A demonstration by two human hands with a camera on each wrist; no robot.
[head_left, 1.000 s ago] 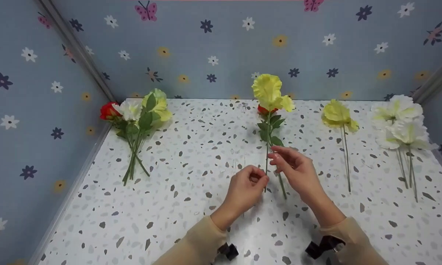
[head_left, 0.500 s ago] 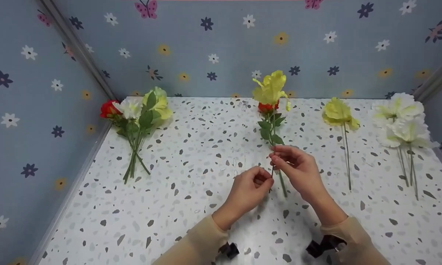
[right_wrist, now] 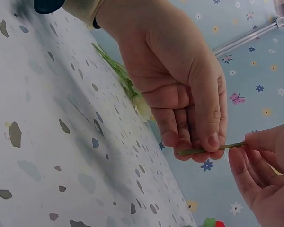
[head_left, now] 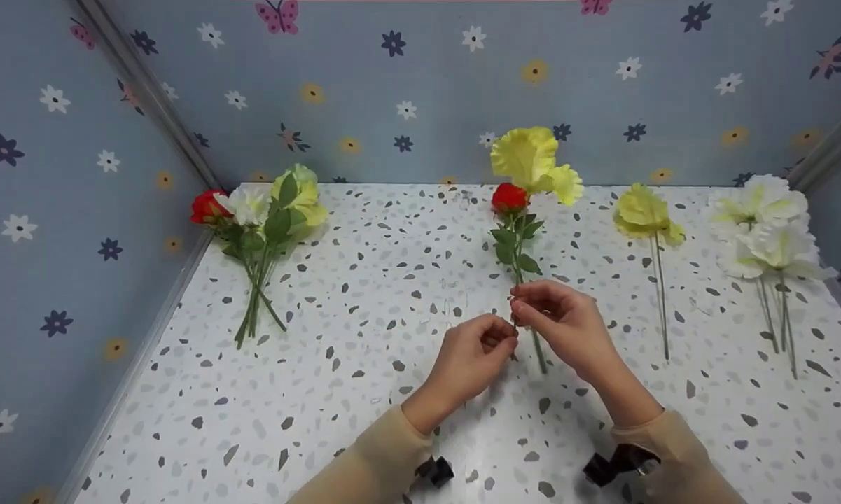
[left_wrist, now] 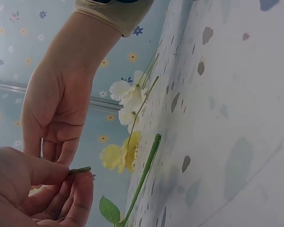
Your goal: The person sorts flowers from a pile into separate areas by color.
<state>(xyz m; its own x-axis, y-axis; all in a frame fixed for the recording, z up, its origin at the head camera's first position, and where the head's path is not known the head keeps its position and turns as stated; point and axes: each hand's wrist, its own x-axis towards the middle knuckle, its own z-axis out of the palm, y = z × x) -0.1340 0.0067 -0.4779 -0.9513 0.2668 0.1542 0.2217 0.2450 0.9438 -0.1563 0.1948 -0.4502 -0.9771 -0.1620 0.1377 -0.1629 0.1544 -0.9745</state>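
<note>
Between both hands stands a yellow artificial flower [head_left: 525, 157], ruffled like an iris, on a thin green stem [right_wrist: 235, 145]. Near the stem's lower end, my left hand [head_left: 469, 360] pinches it between thumb and fingers. My right hand [head_left: 571, 332] pinches the same stem a little higher, close to the left fingertips. Under the raised yellow bloom a red rose [head_left: 509, 199] with green leaves lies on the table, its thicker stem [left_wrist: 148, 161] passing below the right hand. The yellow petals are out of sight in the right wrist view.
At the left lies a bunch of flowers [head_left: 255, 259] in red, white and yellow-green, stems crossed. Rightward are yellow flowers [head_left: 642, 210] and, farther right, several white flowers [head_left: 770, 231]. The speckled white table [head_left: 364, 280] meets patterned blue walls [head_left: 420, 77] behind and at the sides.
The yellow bloom has turned about its stem and shifted slightly right and up, so the red rose shows more fully. The right fingers, looser earlier, now pinch the stem near the left hand.
</note>
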